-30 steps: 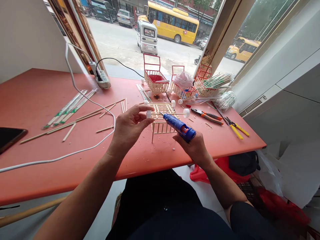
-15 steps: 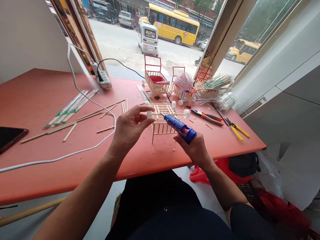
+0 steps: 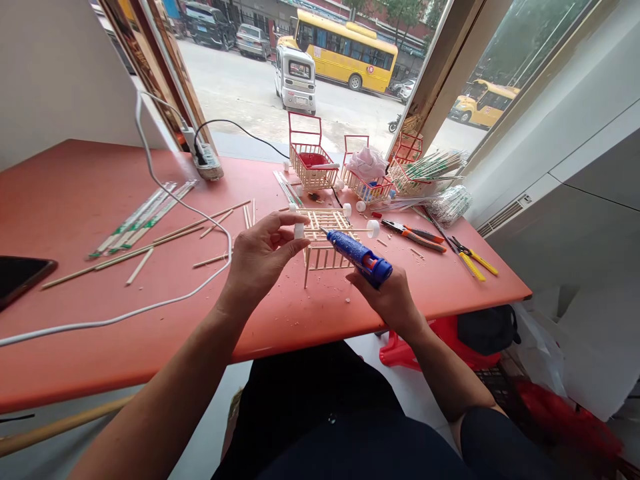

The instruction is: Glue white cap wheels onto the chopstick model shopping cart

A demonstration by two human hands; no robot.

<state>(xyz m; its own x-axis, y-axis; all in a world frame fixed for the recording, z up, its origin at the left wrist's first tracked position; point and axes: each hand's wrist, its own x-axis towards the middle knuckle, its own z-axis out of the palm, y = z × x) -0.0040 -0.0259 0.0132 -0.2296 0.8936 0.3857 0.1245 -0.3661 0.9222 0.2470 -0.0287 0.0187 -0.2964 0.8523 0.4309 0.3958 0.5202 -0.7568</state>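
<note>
A small cart frame of wooden sticks (image 3: 330,258) stands upside down on the table, its white wheels upward. My left hand (image 3: 265,250) pinches the white wheel (image 3: 299,231) at the near left corner between thumb and fingers. In my right hand (image 3: 393,300) is a blue hot glue gun (image 3: 359,255). The gun's nozzle points left and reaches the sticks near that wheel; whether it touches them I cannot tell. Another white wheel (image 3: 373,229) sits at the right end of the near axle, and a further wheel (image 3: 347,210) is behind it.
Finished stick carts (image 3: 314,167) stand at the back by the window. Pliers (image 3: 413,235) and yellow-handled cutters (image 3: 475,259) lie to the right. Loose sticks (image 3: 150,247), a white cable (image 3: 200,287), a power strip (image 3: 209,163) and a phone (image 3: 23,277) occupy the left side.
</note>
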